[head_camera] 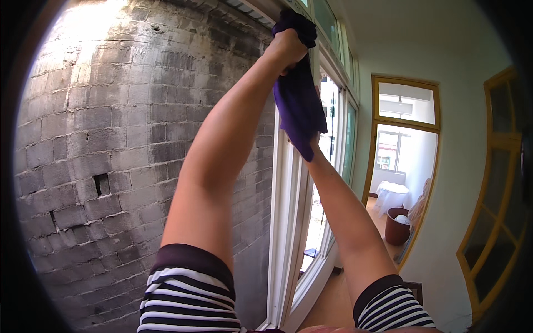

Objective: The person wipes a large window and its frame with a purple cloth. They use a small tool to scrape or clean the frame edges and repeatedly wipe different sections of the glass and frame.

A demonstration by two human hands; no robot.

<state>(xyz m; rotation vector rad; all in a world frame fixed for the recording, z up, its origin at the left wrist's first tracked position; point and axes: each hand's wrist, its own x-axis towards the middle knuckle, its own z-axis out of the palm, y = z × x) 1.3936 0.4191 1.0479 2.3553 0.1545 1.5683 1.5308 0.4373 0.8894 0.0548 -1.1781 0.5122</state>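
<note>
My left hand [288, 46] is raised high and closed around a bunched dark purple cloth [300, 98]. The cloth's upper part meets the top of a white window frame [280, 233], and its lower end hangs down in front of the upright. Lower down, my right hand [314, 140] is at the frame's upright. Most of it is behind the hanging cloth, so its grip is hidden.
A grey block wall [125, 145] stands close outside on the left. Sliding glass panes [349, 143] run along the right. Beyond are a yellow-framed doorway [374, 123], a brown bin [397, 231] and a yellow-framed glazed panel [495, 208].
</note>
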